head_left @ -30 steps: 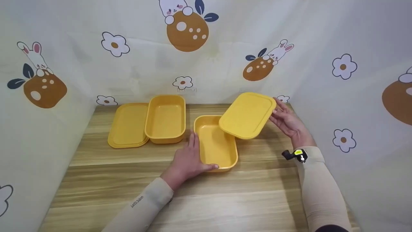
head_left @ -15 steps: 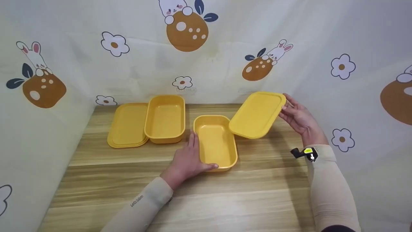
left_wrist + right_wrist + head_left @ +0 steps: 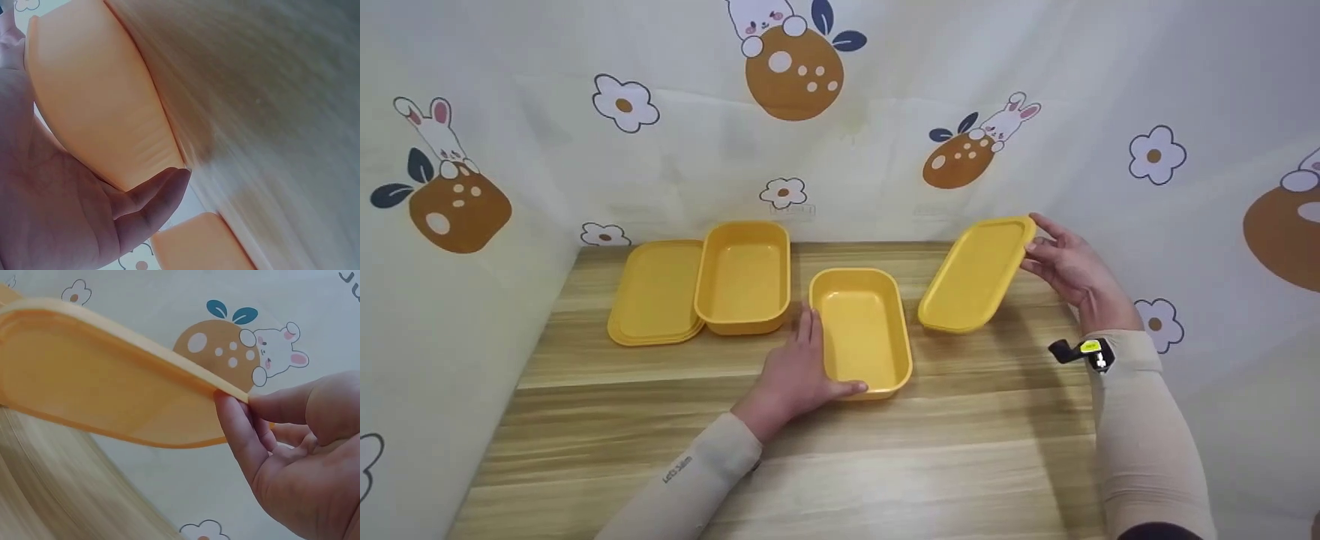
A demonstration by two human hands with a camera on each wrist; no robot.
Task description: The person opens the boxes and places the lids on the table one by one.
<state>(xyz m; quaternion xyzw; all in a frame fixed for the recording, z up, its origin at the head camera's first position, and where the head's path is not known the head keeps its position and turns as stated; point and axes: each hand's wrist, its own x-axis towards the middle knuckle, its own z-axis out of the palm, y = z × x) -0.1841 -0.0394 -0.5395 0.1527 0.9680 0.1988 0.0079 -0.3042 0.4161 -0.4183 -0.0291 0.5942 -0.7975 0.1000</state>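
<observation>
A yellow rectangular food container [image 3: 864,337] sits lidless on the table, its inside bare. My left hand [image 3: 795,379] holds its near left corner, fingers along the left wall and thumb at the near rim. In the left wrist view the fingers [image 3: 157,197] lie against the container's outer wall. To the right, a yellow lid [image 3: 979,274] is tilted above the table, apart from the container. My right hand [image 3: 1072,270] pinches the lid's far right corner; the right wrist view has thumb and fingers on either side of the edge.
Left of the held container stands another open yellow container [image 3: 744,285]. A second yellow lid [image 3: 656,292] lies flat beside it, partly hidden by its edge. Patterned cloth [image 3: 675,165] hangs behind and at both sides of the wooden table [image 3: 885,465].
My right hand has carried the lid rightward from over the container's right edge to a spot beside it, tilting it more steeply. The left hand and container have stayed put.
</observation>
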